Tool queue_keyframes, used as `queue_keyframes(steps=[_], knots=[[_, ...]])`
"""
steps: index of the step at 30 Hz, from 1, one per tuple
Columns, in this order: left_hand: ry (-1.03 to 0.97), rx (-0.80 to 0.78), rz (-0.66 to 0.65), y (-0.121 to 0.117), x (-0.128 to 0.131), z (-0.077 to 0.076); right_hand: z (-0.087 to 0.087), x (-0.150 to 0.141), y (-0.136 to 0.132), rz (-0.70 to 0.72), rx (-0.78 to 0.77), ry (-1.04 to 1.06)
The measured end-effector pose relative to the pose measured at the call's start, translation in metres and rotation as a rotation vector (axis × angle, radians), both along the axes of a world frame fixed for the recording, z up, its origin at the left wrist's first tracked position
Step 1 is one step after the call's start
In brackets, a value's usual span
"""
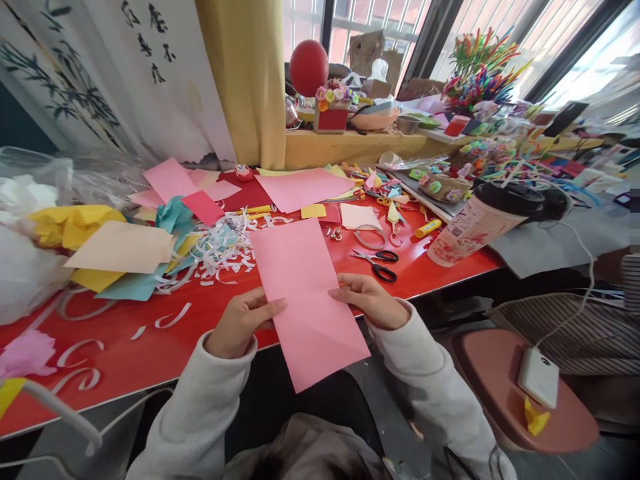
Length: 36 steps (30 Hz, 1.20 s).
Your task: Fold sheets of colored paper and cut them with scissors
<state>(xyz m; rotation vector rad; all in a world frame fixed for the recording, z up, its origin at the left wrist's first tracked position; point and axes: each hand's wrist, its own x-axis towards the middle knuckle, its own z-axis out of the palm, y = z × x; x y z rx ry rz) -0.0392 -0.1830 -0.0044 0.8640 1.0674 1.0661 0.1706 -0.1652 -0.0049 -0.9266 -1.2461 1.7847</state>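
Between both hands I hold a sheet of pink paper (pixel 310 320), tilted and partly past the front edge of the red table. My left hand (pixel 243 320) pinches its left edge, thumb on top. On the opposite edge, my right hand (pixel 370 299) grips it the same way, with the fingers partly behind the sheet. Black-handled scissors (pixel 383 263) lie just beyond my right hand. White shredded paper strips (pixel 225 250) are heaped beyond my left hand.
The red table (pixel 200 327) carries a paper cup with a black lid (pixel 480 223), a yellow glue stick (pixel 428 229) and more pink paper (pixel 305 189). Coloured sheets (pixel 123 247) are piled at left. At right, a stool (pixel 490 380) bears a white phone-like device (pixel 539 377).
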Motion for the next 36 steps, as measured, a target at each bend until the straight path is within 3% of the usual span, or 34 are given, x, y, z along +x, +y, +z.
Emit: queue_keyframes(steps=[3, 9, 12, 16, 21, 24, 28, 32, 36], knots=[[-0.011, 0.005, 0.063, 0.000, -0.002, 0.000, 0.000, 0.002, -0.003, -0.039, -0.042, 0.032], [-0.075, 0.144, 0.462, 0.000, 0.012, -0.012, -0.015, -0.015, -0.032, -0.170, 0.004, 0.436], [0.029, 0.241, 0.524, -0.007, 0.022, -0.019, -0.019, -0.027, -0.045, -0.351, -0.033, 0.434], [0.207, 0.438, 0.499, -0.017, 0.024, -0.025, -0.011, -0.031, -0.050, -0.556, -0.073, 0.333], [0.624, 0.764, 0.353, -0.021, 0.013, -0.037, -0.005, -0.029, -0.048, -0.628, -0.092, 0.303], [0.869, 0.988, 0.346, -0.021, 0.009, -0.045, -0.005, -0.029, -0.048, -0.646, -0.099, 0.279], [1.090, 1.154, 0.426, -0.021, 0.012, -0.050, -0.005, -0.029, -0.047, -0.626, -0.111, 0.299], [1.205, 1.279, 0.424, -0.021, 0.014, -0.053, -0.005, -0.028, -0.047, -0.545, -0.070, 0.299], [1.251, 1.340, 0.349, -0.020, 0.010, -0.056, -0.008, -0.026, -0.044, -0.567, -0.026, 0.218]])
